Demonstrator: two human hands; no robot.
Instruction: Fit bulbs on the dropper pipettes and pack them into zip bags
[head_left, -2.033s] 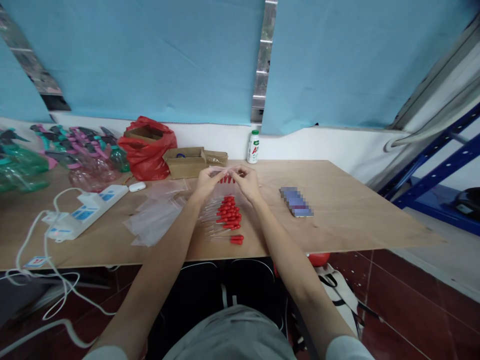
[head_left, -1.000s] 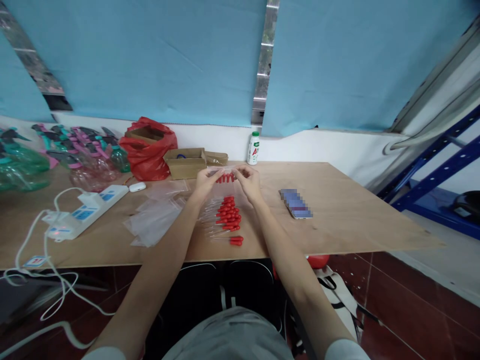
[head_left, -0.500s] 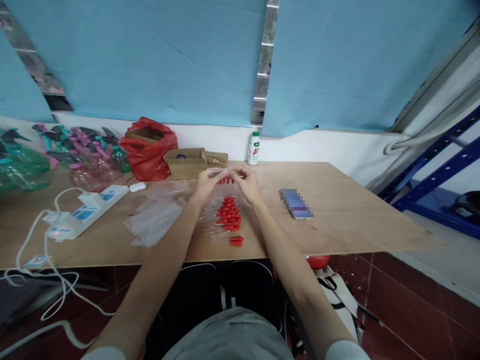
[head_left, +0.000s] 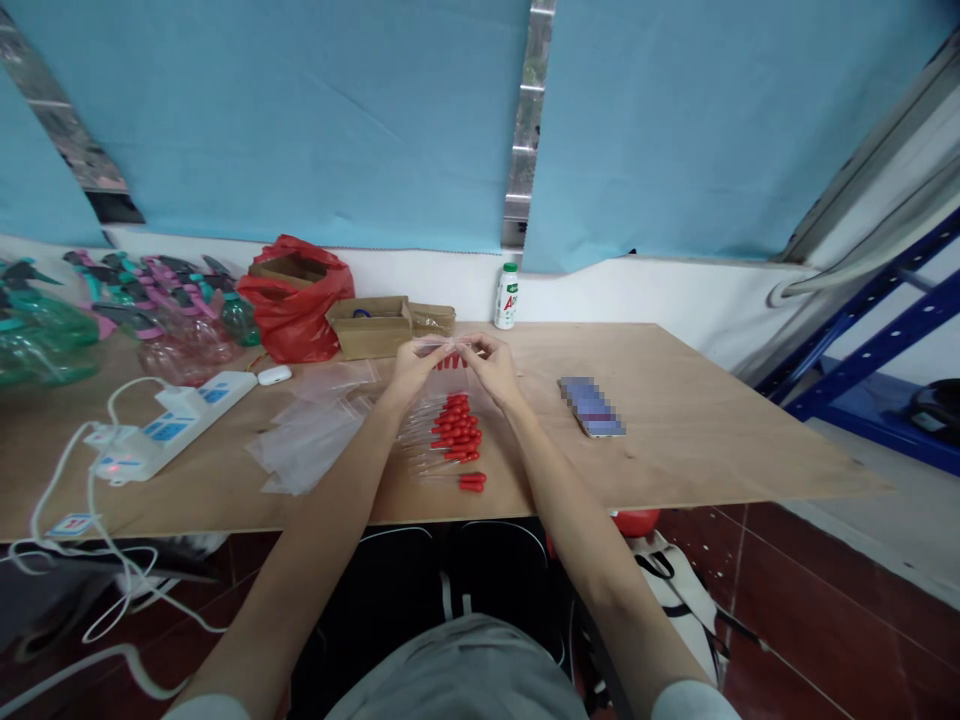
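Note:
My left hand (head_left: 415,366) and my right hand (head_left: 491,366) meet above the wooden table, fingers pinched along the top edge of a clear plastic zip bag (head_left: 456,381). Inside the bag, several red-bulbed droppers (head_left: 451,362) show between the hands. Just below lies a pile of droppers (head_left: 456,428) with red rubber bulbs and thin clear tubes pointing left. Two more droppers (head_left: 472,482) lie apart, nearer the table's front edge. To the left of the pile, flat clear plastic bags (head_left: 304,450) are spread over one another.
Spray bottles (head_left: 187,330), a red plastic bag (head_left: 296,310) and a cardboard box (head_left: 369,327) stand at the back left. A power strip (head_left: 176,425) with white cables lies at left. A white bottle (head_left: 507,297) stands by the wall; a phone (head_left: 592,407) lies right.
My hands stay on the bag's top edge, the fingers shifting only slightly along it. The droppers and everything else on the table lie as before.

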